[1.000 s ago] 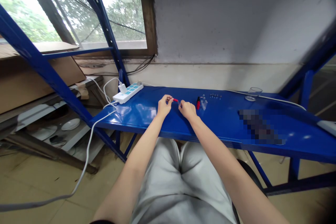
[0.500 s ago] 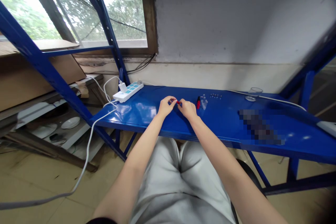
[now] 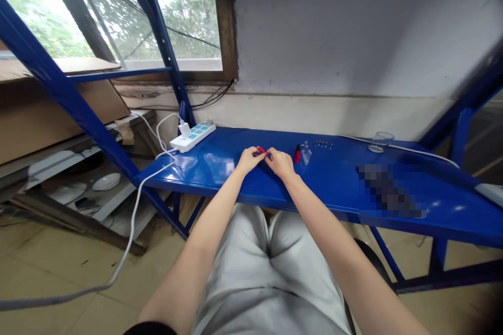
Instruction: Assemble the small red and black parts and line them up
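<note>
My left hand [image 3: 248, 160] and my right hand [image 3: 280, 162] meet over the blue metal shelf [image 3: 338, 183], fingers pinched together on a small red piece [image 3: 261, 150] held between them. Only the red tip shows above my left fingers; the rest is hidden. Just right of my right hand lie a red and black part [image 3: 297, 154] and some small clear parts [image 3: 305, 155]. A short row of tiny dark bits [image 3: 323, 143] sits behind them.
A white power strip [image 3: 192, 136] with a plugged-in charger and a white cable lies at the shelf's left end. A clear glass dish [image 3: 379, 141] stands at the back right, with a white cable beside it. Blue frame struts rise at left and right.
My hands have stayed together on the red piece. The red tip now sticks out above my left fingers, a little further left than before.
</note>
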Demonstrator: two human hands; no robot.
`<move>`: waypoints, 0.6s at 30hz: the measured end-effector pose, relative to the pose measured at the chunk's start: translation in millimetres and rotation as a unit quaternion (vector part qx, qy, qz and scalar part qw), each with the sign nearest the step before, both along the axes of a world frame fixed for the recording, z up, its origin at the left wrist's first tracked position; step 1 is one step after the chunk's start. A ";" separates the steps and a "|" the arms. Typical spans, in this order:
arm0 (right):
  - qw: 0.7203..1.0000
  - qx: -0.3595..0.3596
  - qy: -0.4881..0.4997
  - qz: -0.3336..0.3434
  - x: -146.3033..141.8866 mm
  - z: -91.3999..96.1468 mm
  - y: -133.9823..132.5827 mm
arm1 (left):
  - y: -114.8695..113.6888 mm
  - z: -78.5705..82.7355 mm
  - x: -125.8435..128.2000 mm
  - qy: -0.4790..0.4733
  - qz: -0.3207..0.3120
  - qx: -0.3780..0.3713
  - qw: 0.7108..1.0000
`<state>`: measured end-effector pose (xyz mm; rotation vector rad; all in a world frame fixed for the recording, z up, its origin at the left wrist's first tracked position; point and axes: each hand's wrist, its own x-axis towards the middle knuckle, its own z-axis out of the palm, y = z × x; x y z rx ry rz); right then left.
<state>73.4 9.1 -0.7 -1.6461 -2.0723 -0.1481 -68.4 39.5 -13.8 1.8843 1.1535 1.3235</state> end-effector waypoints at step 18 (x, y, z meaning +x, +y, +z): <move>0.997 0.002 0.047 0.061 0.4 0.9 -3.0 | -4.3 12.7 -14.2 0.307 0.349 -0.075 0.882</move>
